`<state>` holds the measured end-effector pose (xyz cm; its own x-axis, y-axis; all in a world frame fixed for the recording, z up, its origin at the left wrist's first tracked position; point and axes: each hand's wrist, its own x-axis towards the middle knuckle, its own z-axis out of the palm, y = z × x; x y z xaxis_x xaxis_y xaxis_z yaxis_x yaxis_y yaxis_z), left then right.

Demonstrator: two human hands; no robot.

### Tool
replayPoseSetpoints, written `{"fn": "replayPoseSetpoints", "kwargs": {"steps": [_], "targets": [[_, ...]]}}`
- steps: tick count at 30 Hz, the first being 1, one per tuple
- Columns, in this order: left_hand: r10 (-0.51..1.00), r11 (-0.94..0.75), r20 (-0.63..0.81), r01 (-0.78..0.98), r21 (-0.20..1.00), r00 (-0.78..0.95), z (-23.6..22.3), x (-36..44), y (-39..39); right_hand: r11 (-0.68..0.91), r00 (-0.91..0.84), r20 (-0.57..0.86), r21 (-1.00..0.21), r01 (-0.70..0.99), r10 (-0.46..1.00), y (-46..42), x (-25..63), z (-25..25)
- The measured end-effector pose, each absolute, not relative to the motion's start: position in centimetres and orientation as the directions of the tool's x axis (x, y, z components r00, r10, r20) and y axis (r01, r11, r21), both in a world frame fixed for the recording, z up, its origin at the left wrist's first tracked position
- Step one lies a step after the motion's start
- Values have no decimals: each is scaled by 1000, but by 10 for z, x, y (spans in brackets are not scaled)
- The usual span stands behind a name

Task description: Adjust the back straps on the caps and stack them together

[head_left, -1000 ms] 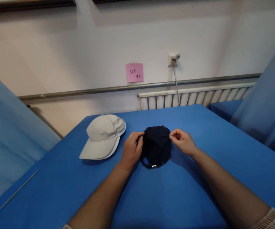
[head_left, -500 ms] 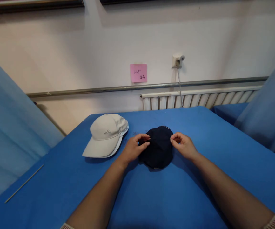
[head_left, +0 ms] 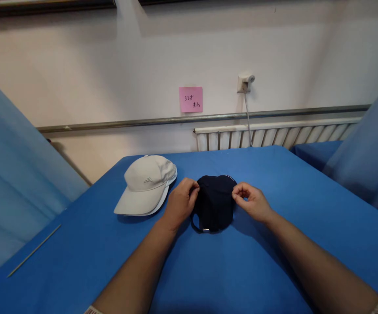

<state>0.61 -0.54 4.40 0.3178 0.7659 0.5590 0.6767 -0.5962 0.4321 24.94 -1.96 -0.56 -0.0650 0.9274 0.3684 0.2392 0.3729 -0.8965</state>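
Observation:
A dark navy baseball cap [head_left: 215, 203] lies in front of me, its back strap and small metal buckle toward me. My left hand [head_left: 183, 198] pinches the cap's left edge between thumb and fingers. On the opposite side, my right hand [head_left: 251, 200] grips the right edge with thumb and fingertips. Left of my left hand rests a light grey baseball cap [head_left: 145, 176] with a small logo, sitting on top of at least one other cap whose brim shows beneath it.
The table has a blue cover [head_left: 241, 270]. A thin stick [head_left: 34, 250] lies near its left edge. Behind are a metal rail [head_left: 136, 124], a radiator [head_left: 274, 135], a plugged-in socket [head_left: 244, 83] and a pink note [head_left: 190, 99]. Blue curtains [head_left: 15, 174] hang at both sides.
My left hand has closed from a loose, parted grasp into a pinch on the navy cap's edge. The cap's back strap and buckle now show more clearly. The grey cap has not moved.

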Motion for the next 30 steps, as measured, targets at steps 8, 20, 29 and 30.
{"fn": "replayPoseSetpoints", "kwargs": {"steps": [8,20,29,30], "targets": [[803,-562,525,651,509,283,51,-7,2,314,-144,299,-944,101,943,-23,256,3],[811,-519,550,680,518,200,40,-14,14,-176,59,-168,-969,175,984,17,280,-41],[927,-297,372,699,650,49,38,-28,27,-312,-8,-319,-932,183,948,21,300,-37],[941,-277,332,722,634,70,39,-30,26,-324,7,-329,-926,195,944,22,302,-38]]}}
